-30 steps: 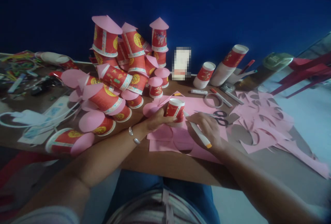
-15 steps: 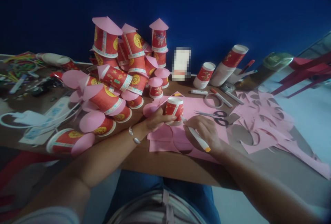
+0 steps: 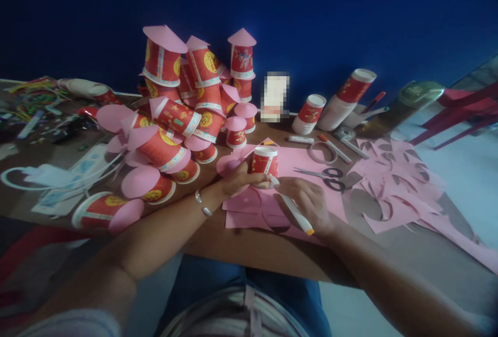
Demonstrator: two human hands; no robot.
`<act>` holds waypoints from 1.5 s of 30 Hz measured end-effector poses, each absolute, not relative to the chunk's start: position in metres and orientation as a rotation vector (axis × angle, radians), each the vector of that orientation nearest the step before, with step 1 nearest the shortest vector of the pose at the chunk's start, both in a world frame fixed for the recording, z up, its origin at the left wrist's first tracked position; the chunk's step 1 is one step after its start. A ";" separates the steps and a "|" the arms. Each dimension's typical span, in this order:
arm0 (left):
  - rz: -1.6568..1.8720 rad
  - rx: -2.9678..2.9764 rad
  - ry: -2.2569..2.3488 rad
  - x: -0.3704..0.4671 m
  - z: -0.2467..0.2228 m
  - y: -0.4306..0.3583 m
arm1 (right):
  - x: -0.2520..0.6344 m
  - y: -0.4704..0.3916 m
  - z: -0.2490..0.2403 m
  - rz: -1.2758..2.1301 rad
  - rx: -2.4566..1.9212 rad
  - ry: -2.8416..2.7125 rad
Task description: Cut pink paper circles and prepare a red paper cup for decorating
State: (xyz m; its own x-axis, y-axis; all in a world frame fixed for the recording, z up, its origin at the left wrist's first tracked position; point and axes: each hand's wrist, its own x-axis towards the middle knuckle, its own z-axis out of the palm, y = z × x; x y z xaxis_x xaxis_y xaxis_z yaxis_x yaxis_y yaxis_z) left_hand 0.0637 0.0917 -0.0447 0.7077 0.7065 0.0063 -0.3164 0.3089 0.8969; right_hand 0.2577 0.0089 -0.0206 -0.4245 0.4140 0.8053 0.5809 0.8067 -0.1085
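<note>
A red paper cup [image 3: 260, 159] with a white rim is held by my left hand [image 3: 236, 180], its fingers closed around the lower side. My right hand [image 3: 311, 197] grips a white marker [image 3: 294, 212] with an orange end. The marker's tip is at the cup's lower right, close to my left fingertips; whether it touches the cup I cannot tell. Beneath both hands lie pink paper sheets [image 3: 243, 219] with circles cut or marked in them. Scissors [image 3: 324, 173] rest on the paper just beyond my right hand.
Several red cups with pink cone tops [image 3: 163, 67] are piled at the left. Pink paper scraps [image 3: 404, 186] spread over the right side. A tape roll [image 3: 322, 152], markers [image 3: 334, 149] and stacked cups [image 3: 342, 101] stand or lie behind. A white cable [image 3: 46, 189] lies at far left.
The view has shifted slightly, so things sit a little further right. The marker's tip is lower on the cup, nearer my left fingertips. Both hands keep their hold.
</note>
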 end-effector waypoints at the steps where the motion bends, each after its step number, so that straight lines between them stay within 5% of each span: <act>1: 0.690 1.050 0.420 0.063 -0.044 0.091 | 0.258 0.009 -0.020 -0.247 -0.740 -2.078; 45: 0.723 1.330 0.667 0.062 -0.044 0.090 | 0.257 0.007 -0.015 -0.244 -0.775 -2.199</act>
State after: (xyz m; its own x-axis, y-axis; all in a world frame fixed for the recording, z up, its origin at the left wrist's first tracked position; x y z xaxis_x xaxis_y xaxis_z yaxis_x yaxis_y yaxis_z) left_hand 0.0618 0.0899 -0.0443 0.6167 0.7869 -0.0208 -0.0843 0.0924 0.9921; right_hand 0.2567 0.0068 -0.0145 -0.5127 0.4520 0.7299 0.6012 0.7960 -0.0706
